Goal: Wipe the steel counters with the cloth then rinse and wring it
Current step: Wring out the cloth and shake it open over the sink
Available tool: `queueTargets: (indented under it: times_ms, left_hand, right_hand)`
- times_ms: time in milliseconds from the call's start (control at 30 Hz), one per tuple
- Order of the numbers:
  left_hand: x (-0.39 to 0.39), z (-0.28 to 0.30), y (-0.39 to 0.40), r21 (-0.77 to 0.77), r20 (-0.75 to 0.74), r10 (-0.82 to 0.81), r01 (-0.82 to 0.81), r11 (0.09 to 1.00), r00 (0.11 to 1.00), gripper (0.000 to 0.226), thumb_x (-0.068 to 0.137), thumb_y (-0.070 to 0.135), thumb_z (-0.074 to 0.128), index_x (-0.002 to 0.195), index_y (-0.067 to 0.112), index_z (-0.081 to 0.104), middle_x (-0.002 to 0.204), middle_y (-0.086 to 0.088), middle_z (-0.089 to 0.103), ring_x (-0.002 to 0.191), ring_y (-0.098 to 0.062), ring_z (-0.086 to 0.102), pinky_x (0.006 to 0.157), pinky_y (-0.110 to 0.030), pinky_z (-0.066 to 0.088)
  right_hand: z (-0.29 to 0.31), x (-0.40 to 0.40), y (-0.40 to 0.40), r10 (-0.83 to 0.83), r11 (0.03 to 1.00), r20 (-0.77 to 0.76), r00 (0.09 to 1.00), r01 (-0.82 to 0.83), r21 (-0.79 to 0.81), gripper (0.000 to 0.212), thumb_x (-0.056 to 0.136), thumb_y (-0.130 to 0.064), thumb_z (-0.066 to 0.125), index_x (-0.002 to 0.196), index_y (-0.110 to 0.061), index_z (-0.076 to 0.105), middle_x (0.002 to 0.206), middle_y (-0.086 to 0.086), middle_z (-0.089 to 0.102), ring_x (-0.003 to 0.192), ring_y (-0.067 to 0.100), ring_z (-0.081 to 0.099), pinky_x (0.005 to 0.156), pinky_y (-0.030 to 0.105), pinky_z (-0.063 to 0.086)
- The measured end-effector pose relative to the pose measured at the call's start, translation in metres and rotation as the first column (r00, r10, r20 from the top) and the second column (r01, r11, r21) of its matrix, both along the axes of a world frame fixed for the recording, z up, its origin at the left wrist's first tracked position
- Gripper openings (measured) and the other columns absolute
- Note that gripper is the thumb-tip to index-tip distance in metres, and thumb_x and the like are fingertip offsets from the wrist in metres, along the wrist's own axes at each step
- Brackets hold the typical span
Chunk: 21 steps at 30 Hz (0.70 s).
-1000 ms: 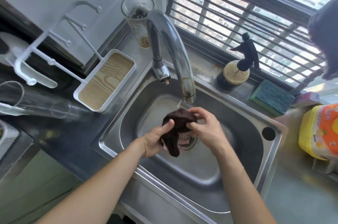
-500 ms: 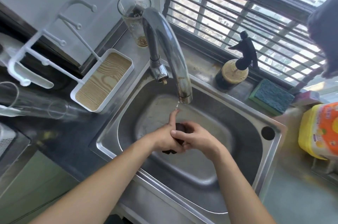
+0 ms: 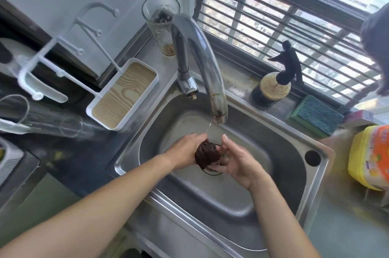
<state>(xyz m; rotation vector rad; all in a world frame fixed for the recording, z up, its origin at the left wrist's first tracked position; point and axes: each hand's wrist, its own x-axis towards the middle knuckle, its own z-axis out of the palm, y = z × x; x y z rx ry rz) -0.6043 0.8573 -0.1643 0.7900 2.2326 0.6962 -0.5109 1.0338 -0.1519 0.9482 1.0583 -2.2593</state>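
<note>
Centre of frame: a bunched dark brown cloth [image 3: 206, 153] is held over the drain of the stainless steel sink basin [image 3: 280, 165], under a thin stream from the curved chrome faucet [image 3: 207, 64]. The left hand [image 3: 185, 151] grips it; the right hand [image 3: 235, 161] cups it with curled fingers.

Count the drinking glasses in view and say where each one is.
2. One tall glass stands upright on the counter behind the faucet, by the wall. One clear glass lies on its side at the left, beside the white rack. Others may be out of frame.
</note>
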Motion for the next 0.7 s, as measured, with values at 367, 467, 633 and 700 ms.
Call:
queueTargets:
  times_ms: [367,467,633,700]
  left_hand:
    - [0.006,0.001,0.006,0.085,-0.474,-0.337,0.424,0.902,0.814,0.021,0.09,0.02,0.054,0.11,0.02,0.061,0.089,-0.001,0.062,0.074,-0.026,0.065,0.059,-0.038,0.052]
    - [0.004,0.002,0.007,-0.06,-0.504,-0.409,0.441,0.896,0.761,0.019,0.085,0.016,0.061,0.104,0.018,0.063,0.089,-0.006,0.065,0.074,-0.031,0.069,0.053,-0.036,0.05]
    - [-0.007,0.01,0.013,-0.31,-0.428,-0.486,0.381,0.871,0.762,0.019,0.098,0.018,0.048,0.108,0.014,0.063,0.1,-0.01,0.069,0.087,-0.036,0.07,0.06,-0.037,0.042]
    - [-0.01,0.014,0.018,-0.45,-0.362,-0.529,0.354,0.82,0.767,0.022,0.099,0.019,0.045,0.111,0.014,0.063,0.108,-0.009,0.07,0.096,-0.035,0.069,0.065,-0.037,0.04]
  right_hand:
    - [0.001,-0.016,-0.001,0.54,0.759,-0.071,0.839,-0.522,-0.39,0.043,0.095,-0.018,0.063,0.132,0.002,0.054,0.134,0.027,0.062,0.109,0.026,0.071,0.068,0.022,0.06]
    - [0.002,-0.028,-0.003,0.713,0.69,0.037,0.7,-0.692,-0.209,0.029,0.094,-0.018,0.059,0.119,-0.004,0.061,0.096,0.007,0.071,0.066,0.006,0.062,0.042,0.011,0.041]
    - [-0.003,-0.039,-0.018,0.804,0.563,0.146,0.577,-0.817,0.126,0.027,0.087,-0.028,0.076,0.072,-0.022,0.054,0.062,-0.001,0.052,0.045,0.009,0.033,0.038,0.017,0.022]
    - [-0.004,-0.043,-0.026,0.806,0.473,0.251,0.536,-0.838,0.271,0.034,0.082,-0.028,0.076,0.06,-0.023,0.05,0.054,-0.002,0.05,0.042,0.013,0.037,0.042,0.019,0.03]
